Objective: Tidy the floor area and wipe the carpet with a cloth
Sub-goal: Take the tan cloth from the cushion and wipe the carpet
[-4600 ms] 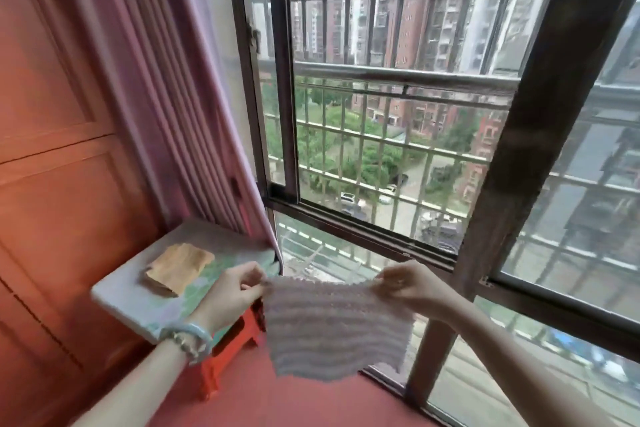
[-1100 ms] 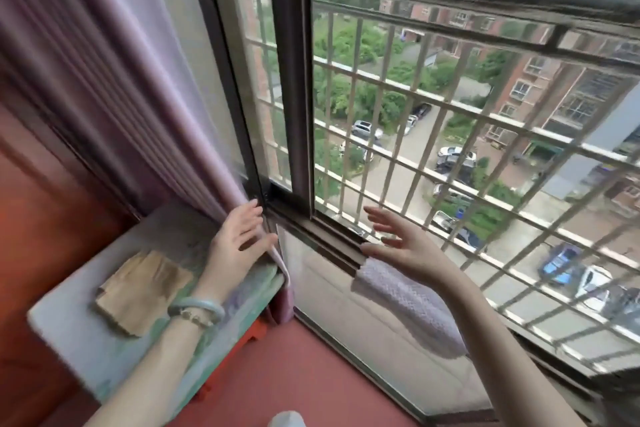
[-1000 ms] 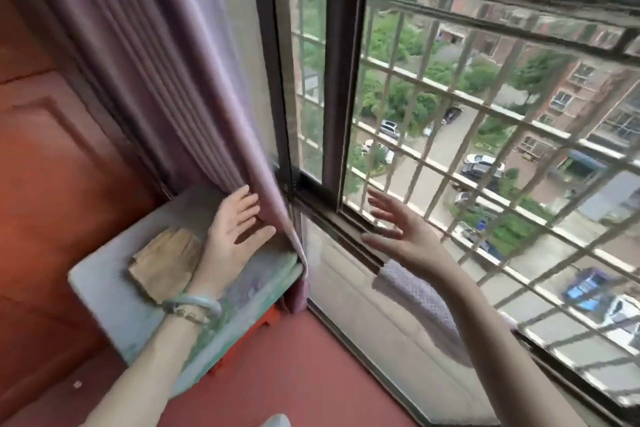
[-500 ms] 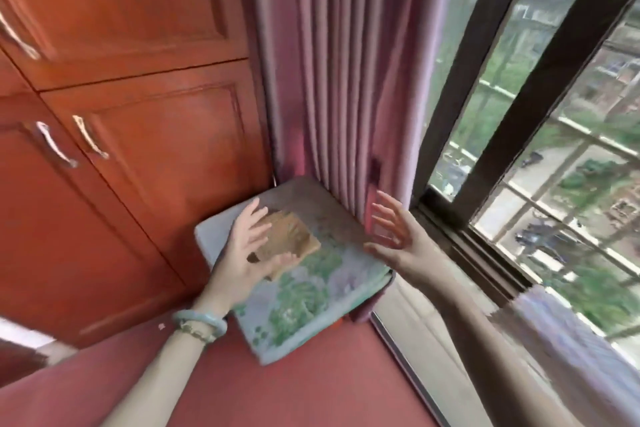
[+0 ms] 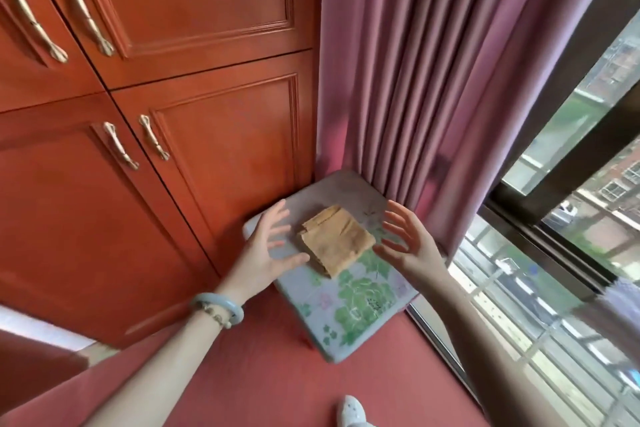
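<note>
Red carpet [image 5: 259, 374], floral stool [image 5: 346, 302]: folded tan cloth [image 5: 336, 241] lies on the stool's top, left hand [image 5: 268, 250] and right hand [image 5: 410, 243] flank it, empty, fingers spread. Looks soft, light; pinch a folded edge.

We're in a home here, a room high up in an apartment block: panelled wooden cupboard doors [image 5: 207, 28] with brass handles [image 5: 85, 7], a mauve curtain [image 5: 433, 62], red carpet [image 5: 270, 374], a floral cushioned stool [image 5: 346, 305], and a barred window [image 5: 588, 184] overlooking a street below.
</note>
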Tool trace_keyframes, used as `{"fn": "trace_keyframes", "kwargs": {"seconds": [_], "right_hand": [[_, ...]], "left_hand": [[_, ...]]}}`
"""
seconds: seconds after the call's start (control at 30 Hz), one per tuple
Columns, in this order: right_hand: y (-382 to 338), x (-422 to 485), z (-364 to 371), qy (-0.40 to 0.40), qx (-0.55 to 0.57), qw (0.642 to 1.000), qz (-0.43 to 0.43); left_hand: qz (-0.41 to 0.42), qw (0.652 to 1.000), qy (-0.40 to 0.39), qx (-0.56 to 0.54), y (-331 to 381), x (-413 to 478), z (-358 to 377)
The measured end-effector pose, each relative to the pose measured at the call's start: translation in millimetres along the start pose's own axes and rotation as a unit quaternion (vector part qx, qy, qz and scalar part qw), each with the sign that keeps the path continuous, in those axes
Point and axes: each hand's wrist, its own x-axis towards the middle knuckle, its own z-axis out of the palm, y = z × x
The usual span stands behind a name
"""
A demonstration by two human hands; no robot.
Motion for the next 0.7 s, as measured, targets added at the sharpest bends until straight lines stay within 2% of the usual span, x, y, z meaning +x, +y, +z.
{"fn": "trace_keyframes", "kwargs": {"seconds": [0.4, 0.7], "right_hand": [[77, 97, 17, 0.077, 0.024, 0.994, 0.071], [166, 153, 24, 0.094, 0.015, 0.974, 0.204]], "left_hand": [[-0.051, 0.993, -0.085, 0.059, -66, 124, 11], [-0.17, 0.973, -0.138, 0.07, -148, 208, 34]]}}
